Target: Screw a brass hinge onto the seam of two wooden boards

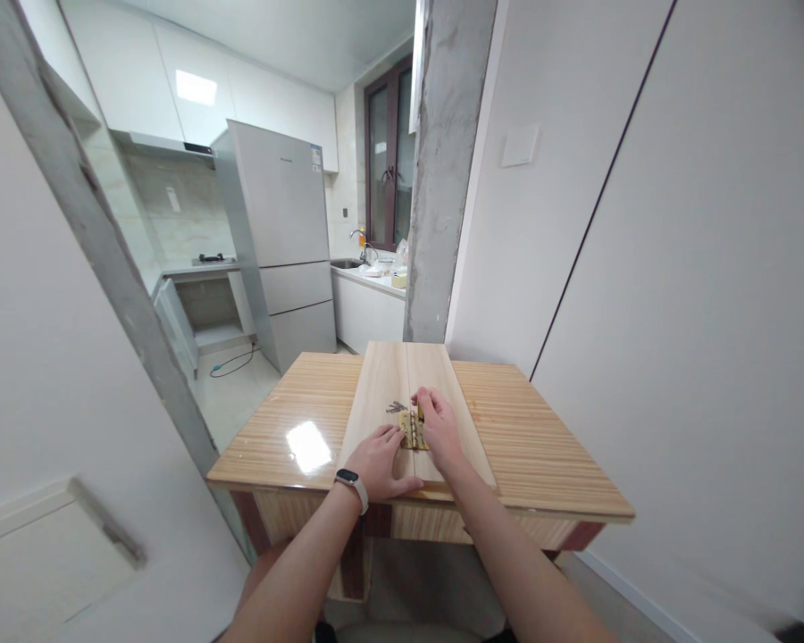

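A brass hinge [406, 432] lies opened across the seam between two pale wooden boards [381, 379]. My left hand [377, 464] rests on the left board, its fingertips touching the hinge's left leaf and its thumb stretched apart near the front edge. Above the right leaf, my right hand [440, 427] is closed in a pinch around a small yellowish object [421, 412], mostly hidden by the fingers, so its kind is unclear. Several dark screws [397, 406] lie in a loose pile on the left board, just beyond the hinge.
The boards lie on a glossy striped wooden table [509, 420]. A white wall [676, 313] rises at the right, and a bare grey door frame [442, 179] stands behind. Farther back are a silver refrigerator [281, 205] and a kitchen counter [368, 281] with a sink.
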`<state>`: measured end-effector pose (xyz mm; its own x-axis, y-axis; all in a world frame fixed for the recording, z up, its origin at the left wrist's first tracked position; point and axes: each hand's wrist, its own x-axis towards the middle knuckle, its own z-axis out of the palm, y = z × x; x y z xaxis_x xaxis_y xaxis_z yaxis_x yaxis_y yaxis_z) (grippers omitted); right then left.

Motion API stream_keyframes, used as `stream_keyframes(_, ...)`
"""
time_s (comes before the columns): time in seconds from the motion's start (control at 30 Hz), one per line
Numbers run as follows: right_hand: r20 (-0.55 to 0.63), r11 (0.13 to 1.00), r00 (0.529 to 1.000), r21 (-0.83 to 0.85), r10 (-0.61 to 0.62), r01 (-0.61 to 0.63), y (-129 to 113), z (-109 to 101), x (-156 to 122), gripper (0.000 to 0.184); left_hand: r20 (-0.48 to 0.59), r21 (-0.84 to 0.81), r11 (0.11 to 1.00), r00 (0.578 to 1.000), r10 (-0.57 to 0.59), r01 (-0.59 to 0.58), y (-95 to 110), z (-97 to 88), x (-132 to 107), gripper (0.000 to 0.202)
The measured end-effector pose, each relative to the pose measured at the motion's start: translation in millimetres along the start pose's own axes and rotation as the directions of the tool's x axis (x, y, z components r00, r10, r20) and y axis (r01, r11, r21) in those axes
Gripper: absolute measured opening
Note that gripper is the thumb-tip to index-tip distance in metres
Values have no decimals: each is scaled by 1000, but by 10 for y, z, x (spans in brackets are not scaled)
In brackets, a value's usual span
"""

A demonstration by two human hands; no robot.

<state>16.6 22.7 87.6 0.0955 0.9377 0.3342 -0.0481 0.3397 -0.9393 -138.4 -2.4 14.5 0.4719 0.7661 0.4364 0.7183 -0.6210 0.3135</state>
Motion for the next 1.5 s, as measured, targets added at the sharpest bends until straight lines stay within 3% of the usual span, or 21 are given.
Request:
stream_keyframes(0.2, -128, 1000, 992, 6, 19, -19, 10, 137, -73, 37, 3, -8, 1000, 1000, -12, 12, -2, 10, 0, 88)
stream_keyframes(0.4, -73, 998, 997, -63, -8, 3, -35, 119, -11, 33, 21, -6, 1000, 1000, -13, 13, 10, -15, -5, 89)
stream_keyframes(0.47, 16, 990, 998, -125, -65, 66, -78, 68, 35, 33, 24, -4, 1000, 1000, -10, 11, 11, -21, -9, 90)
stream_keyframes(0.57, 277, 981, 957, -143, -84, 128, -132, -8, 95, 35, 28, -6, 1000, 1000, -14, 14, 6, -17, -15, 91)
stream_keyframes(0.63, 329, 988, 942, -108, -66, 107, -134, -27, 112, 34, 27, -5, 1000, 999, -21, 21, 0, -8, -16, 92)
stream_keyframes(0.7, 265, 995, 963, -79, -46, 69, -104, -12, 105, 34, 25, -5, 1000, 999, -23, 23, -2, -2, -14, 91)
stream_keyframes(0.8, 62, 997, 997, -67, -35, 40, -33, 54, 57, 36, 16, -12, 1000, 1000, -17, 17, 7, -6, -9, 90)
stream_keyframes(0.87, -56, 998, 998, -64, -30, 26, 5, 103, 12, 38, 12, -15, 1000, 1000, -14, 14, 21, -18, -4, 89)
stream_keyframes(0.93, -97, 998, 995, -64, -14, 8, 27, 142, -34, 39, 11, -17, 1000, 1000, -13, 13, 35, -31, 0, 89)
stream_keyframes(1.2, -36, 988, 996, -135, -82, 76, 56, 120, -45, 39, 4, -14, 1000, 1000, -10, 10, 22, -16, -5, 88)
stream_keyframes(1.4, 98, 996, 994, -80, -43, 51, 37, 60, 36, 43, 21, -16, 1000, 1000, -17, 18, 2, 2, -7, 91)
stream_keyframes(1.5, 86, 998, 996, -51, -30, 34, -17, 74, 17, 37, 19, -22, 1000, 1000, -19, 19, -1, 0, -8, 92)
